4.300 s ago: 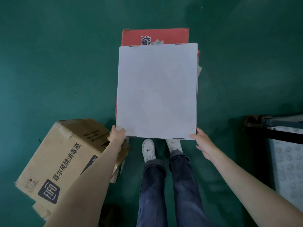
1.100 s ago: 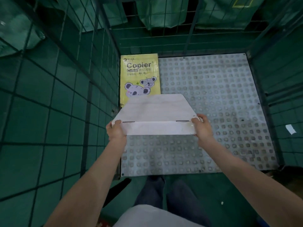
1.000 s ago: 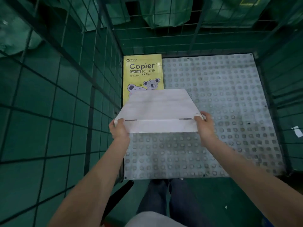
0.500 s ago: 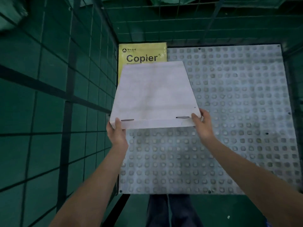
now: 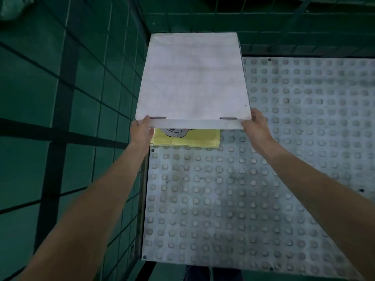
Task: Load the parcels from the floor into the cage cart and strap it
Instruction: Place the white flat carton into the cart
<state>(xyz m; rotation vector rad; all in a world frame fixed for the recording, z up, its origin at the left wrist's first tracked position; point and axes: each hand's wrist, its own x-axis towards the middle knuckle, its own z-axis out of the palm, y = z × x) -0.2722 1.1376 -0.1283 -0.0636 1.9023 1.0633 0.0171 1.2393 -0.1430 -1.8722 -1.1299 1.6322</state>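
Observation:
A flat white box hangs over the back left corner of the cage cart floor. My left hand grips its near left corner and my right hand grips its near right corner. Under the box lies a yellow copier-paper pack; only its near end shows. Whether the box touches the pack I cannot tell.
The cart's green wire-mesh left wall stands close beside the box and the back wall lies just beyond it. The studded grey floor extends to the right and toward me. My legs show below the cart's front edge.
From the green floor the white box was carried into the cage cart. Over the last second both hands pushed it forward, and it now covers most of the yellow pack.

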